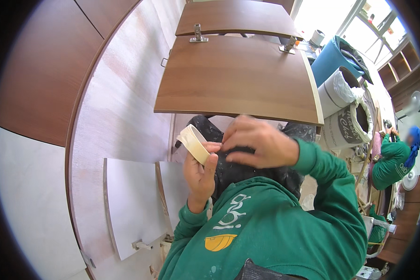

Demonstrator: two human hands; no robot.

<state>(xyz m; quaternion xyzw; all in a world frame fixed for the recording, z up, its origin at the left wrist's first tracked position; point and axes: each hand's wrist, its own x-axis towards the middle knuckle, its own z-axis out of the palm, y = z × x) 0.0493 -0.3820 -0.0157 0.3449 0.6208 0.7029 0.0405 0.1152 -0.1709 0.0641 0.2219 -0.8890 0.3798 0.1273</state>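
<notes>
My left hand [199,178] holds a roll of cream masking tape [191,143], with the fingers partly behind and through it. My right hand [260,143] is beside it, blurred, with curled fingers meeting my left fingertips. Whatever is pinched there is too small to make out; my right thumb points left below the fingers. Just beyond the hands lies a brown wood-grain cabinet door [238,74]. Two metal hinges, a left one [198,35] and a right one [289,45], are fixed near its far edge.
Another brown panel [235,17] lies behind the door. White panels [134,200] lean at the lower left. To the right stand a blue bin [333,63], a white bucket [336,95] and an open sack [347,126]. Far right, a person in green [392,161] bends over clutter.
</notes>
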